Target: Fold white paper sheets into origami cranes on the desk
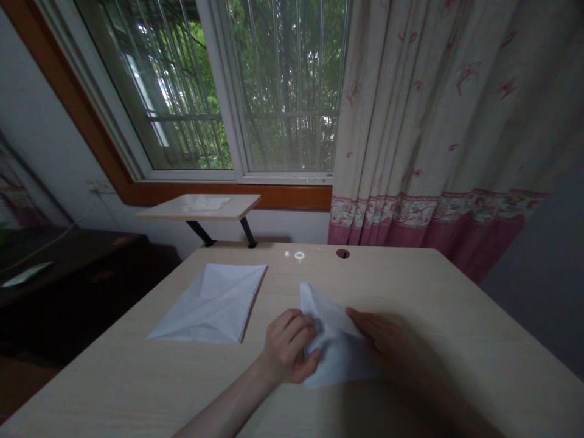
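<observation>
A sheet of thin white paper (340, 359) lies partly folded on the desk in front of me, its upper tip raised and bent over. My left hand (291, 344) is closed at its left edge, with curled fingers and the thumb on the paper. At the right edge, my right hand (387, 347) grips the paper, its fingers pointing left and the thumb lower; shadow and blur hide part of this hand. To the left of both hands rests a flat stack of white paper sheets (212, 304), with diagonal creases across the top one.
The pale wooden desk (456, 340) has a round cable hole (342, 253) near its back edge. A small raised shelf (246, 205) at the back left carries white paper (205, 202). Behind are a barred window and a floral curtain (410, 152). A dark cabinet (104, 255) stands left.
</observation>
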The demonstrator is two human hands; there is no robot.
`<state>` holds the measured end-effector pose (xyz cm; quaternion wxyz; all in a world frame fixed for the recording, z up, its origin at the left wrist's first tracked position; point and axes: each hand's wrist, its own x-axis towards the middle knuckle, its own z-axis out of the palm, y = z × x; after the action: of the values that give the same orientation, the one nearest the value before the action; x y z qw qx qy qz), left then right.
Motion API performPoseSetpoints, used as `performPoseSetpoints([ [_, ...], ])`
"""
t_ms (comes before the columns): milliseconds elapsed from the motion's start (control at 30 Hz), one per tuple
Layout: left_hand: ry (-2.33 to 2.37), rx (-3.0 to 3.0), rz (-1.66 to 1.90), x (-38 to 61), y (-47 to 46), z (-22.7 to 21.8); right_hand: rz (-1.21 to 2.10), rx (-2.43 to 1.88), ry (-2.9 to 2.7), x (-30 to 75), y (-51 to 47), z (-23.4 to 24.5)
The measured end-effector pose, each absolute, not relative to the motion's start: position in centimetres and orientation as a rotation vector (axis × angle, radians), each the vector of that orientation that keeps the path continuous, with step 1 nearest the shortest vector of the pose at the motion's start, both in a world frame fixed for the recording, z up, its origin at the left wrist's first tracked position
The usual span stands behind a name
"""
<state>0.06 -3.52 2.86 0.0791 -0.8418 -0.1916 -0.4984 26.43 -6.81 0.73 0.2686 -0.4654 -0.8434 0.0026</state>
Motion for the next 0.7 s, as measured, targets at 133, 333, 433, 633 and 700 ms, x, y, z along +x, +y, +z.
performPoseSetpoints([
  [133,-0.708,-2.554,-1.631,-0.5,-3.0,2.8,0.013,-1.233,-2.273,25.7,-7.5,0.1],
  [333,-0.757,-2.775,-1.613,-0.7,-2.8,3.0,0.017,-1.138,-2.443,25.3,-7.9,-0.1],
  [433,-0.814,-2.948,-1.427,-0.6,-2.7,3.0,-0.021,-1.109,-2.46,25.5,-7.7,-0.2],
  [633,-0.911,-3.165,-1.039,-0.5,-2.2,2.8,-0.188,-1.106,-2.495,25.8,-7.4,-0.7],
  [700,-0.927,-3.18,-0.973,-0.4,-2.1,2.9,-0.252,-1.12,-2.517,26.0,-7.3,-0.9],
])
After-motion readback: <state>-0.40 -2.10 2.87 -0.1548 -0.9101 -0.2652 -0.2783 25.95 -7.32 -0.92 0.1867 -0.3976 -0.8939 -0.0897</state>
